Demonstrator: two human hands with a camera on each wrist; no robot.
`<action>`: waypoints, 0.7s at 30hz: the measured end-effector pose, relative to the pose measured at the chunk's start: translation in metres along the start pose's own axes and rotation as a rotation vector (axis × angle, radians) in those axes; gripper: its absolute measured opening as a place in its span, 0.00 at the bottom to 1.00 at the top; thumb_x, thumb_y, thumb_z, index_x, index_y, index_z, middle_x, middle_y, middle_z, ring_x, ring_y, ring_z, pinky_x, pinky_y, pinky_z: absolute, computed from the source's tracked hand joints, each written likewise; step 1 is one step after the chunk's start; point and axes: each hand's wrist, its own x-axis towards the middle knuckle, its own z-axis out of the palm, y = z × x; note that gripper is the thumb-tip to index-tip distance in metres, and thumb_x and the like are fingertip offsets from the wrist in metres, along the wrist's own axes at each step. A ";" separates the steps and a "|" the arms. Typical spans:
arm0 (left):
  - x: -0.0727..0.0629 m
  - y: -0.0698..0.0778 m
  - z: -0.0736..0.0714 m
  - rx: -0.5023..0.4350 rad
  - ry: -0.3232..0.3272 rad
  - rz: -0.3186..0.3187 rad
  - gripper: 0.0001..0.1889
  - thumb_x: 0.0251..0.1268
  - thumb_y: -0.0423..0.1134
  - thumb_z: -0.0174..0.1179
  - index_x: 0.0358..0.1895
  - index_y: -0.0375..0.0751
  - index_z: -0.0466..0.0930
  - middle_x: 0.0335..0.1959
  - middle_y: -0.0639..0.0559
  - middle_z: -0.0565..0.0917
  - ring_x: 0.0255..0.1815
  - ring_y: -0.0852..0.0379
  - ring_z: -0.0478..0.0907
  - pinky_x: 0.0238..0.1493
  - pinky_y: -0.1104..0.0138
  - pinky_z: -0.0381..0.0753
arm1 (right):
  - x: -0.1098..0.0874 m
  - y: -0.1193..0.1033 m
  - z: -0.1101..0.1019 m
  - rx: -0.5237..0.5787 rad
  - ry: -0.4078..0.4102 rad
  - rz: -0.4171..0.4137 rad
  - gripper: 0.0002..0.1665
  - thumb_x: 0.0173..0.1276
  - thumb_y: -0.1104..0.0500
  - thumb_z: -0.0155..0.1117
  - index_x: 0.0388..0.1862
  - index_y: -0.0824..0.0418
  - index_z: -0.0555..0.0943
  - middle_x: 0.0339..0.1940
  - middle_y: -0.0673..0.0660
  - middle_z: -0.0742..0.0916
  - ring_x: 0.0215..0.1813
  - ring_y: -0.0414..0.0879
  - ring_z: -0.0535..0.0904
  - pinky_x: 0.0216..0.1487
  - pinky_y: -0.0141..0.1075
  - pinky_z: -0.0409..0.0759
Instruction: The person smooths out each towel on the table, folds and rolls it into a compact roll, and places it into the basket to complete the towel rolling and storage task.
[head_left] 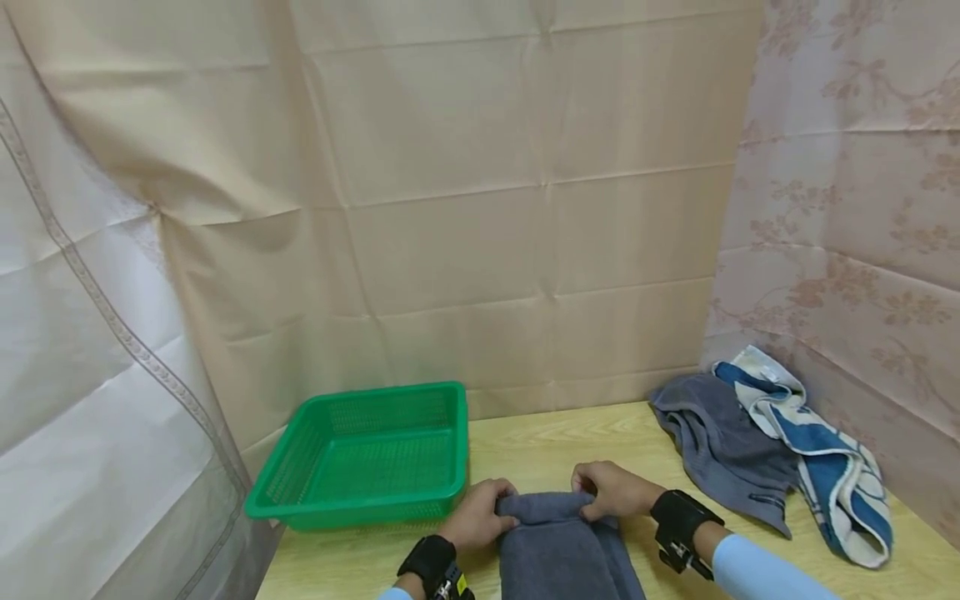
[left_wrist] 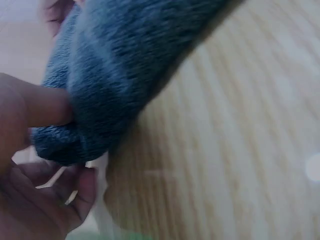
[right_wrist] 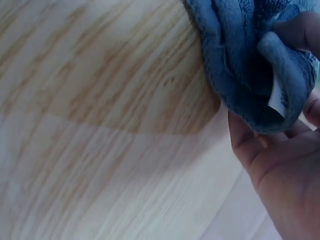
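Observation:
A grey towel (head_left: 555,550) lies lengthwise on the table in the head view, its far end turned over into a thick fold. My left hand (head_left: 478,515) pinches the left corner of that fold, thumb on top and fingers beneath. At the right corner my right hand (head_left: 613,490) pinches the same fold. In the left wrist view the towel's fold (left_wrist: 115,65) sits between thumb and fingers. From the right wrist, layered towel edges (right_wrist: 240,70) and a small white label (right_wrist: 277,97) show beside the thumb. The towel's near end runs out of the head view.
A green plastic basket (head_left: 352,508) stands at the left of the wooden table (head_left: 517,450). On the right lie a crumpled grey towel (head_left: 727,442) and a blue-and-white towel (head_left: 840,467). Beige cloth (head_left: 450,208) hangs behind the table, patterned cloth (head_left: 862,208) at the right.

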 end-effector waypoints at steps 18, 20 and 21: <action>0.000 0.001 0.002 0.110 0.189 0.168 0.27 0.47 0.15 0.62 0.36 0.58 0.80 0.34 0.60 0.69 0.39 0.61 0.64 0.42 0.64 0.64 | 0.000 0.018 -0.001 -0.073 0.048 -0.340 0.30 0.42 0.83 0.62 0.38 0.54 0.73 0.30 0.56 0.73 0.34 0.39 0.66 0.34 0.34 0.63; -0.002 -0.003 0.002 0.116 0.185 0.204 0.29 0.46 0.13 0.60 0.36 0.59 0.80 0.34 0.60 0.67 0.39 0.60 0.62 0.42 0.64 0.62 | 0.001 0.020 0.000 -0.077 0.048 -0.341 0.31 0.42 0.83 0.62 0.38 0.53 0.74 0.31 0.57 0.73 0.35 0.39 0.66 0.34 0.34 0.63; -0.002 -0.005 0.002 0.118 0.179 0.219 0.30 0.46 0.13 0.59 0.37 0.59 0.80 0.34 0.61 0.66 0.39 0.60 0.61 0.42 0.64 0.61 | 0.001 0.020 0.001 -0.078 0.045 -0.335 0.31 0.42 0.83 0.62 0.37 0.52 0.74 0.31 0.56 0.73 0.35 0.39 0.66 0.34 0.34 0.63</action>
